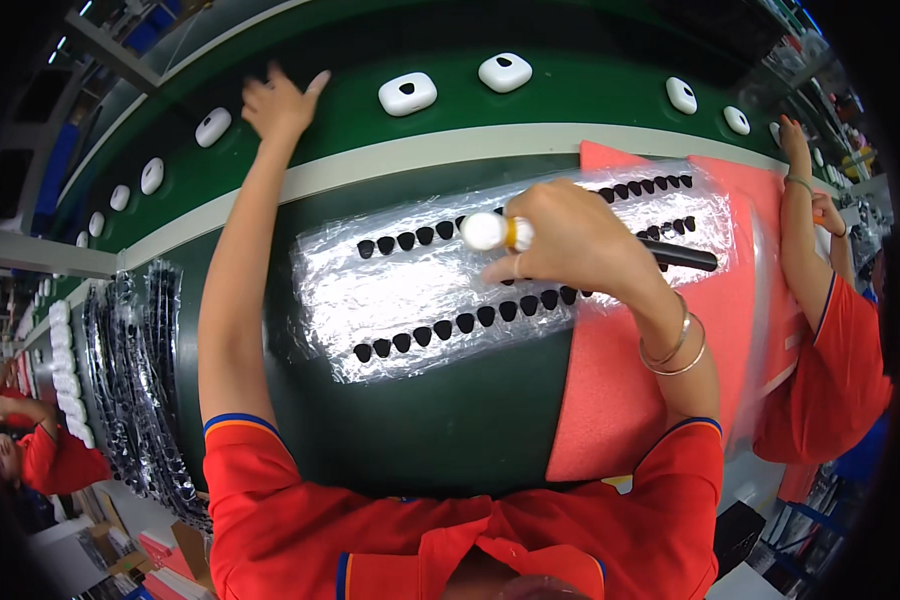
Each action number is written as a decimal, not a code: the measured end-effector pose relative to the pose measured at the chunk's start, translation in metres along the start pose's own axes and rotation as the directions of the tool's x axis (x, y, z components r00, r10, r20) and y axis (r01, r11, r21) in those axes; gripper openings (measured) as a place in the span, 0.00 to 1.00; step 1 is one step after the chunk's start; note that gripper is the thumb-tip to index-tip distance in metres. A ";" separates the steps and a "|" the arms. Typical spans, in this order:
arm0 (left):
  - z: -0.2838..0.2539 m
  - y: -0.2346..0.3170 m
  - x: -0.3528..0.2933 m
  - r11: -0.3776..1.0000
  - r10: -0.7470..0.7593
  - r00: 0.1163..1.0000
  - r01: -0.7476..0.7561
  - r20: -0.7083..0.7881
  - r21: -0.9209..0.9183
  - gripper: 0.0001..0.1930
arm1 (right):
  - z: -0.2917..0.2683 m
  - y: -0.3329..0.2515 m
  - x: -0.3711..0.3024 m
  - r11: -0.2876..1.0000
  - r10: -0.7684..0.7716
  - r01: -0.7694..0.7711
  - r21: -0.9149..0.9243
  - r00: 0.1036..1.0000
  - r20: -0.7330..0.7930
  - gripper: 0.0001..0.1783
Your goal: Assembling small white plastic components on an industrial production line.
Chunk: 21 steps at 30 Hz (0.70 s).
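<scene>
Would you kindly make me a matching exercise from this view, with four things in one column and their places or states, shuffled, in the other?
Column one
1. Left hand
2. Right hand
3. Black pieces
4. Pink sheet

Column two
A. lying in rows on the clear film
B. partly beneath the clear film
C. fingers spread, over the green surface with white rounded cases
D. closed around a white-ended object with a yellow band

Right pairs: 1-C, 2-D, 3-A, 4-B.
</scene>
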<state>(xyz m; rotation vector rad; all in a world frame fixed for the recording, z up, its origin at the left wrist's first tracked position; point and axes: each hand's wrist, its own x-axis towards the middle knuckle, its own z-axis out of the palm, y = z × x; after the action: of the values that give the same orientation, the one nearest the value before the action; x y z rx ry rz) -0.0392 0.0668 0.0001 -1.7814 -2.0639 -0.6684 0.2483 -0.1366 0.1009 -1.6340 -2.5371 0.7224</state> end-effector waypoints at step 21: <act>-0.161 0.115 -0.133 0.029 0.648 0.623 0.553 0.437 -0.833 0.27 | -0.024 -0.003 -0.013 0.861 0.072 0.201 0.467 0.862 -0.502 0.12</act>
<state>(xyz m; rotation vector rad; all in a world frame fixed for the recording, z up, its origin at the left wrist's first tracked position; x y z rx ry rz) 0.0875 -0.1197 0.0783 -3.5906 -1.7657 -2.1427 0.2585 -0.1404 0.1258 -1.3202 -1.8202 0.7464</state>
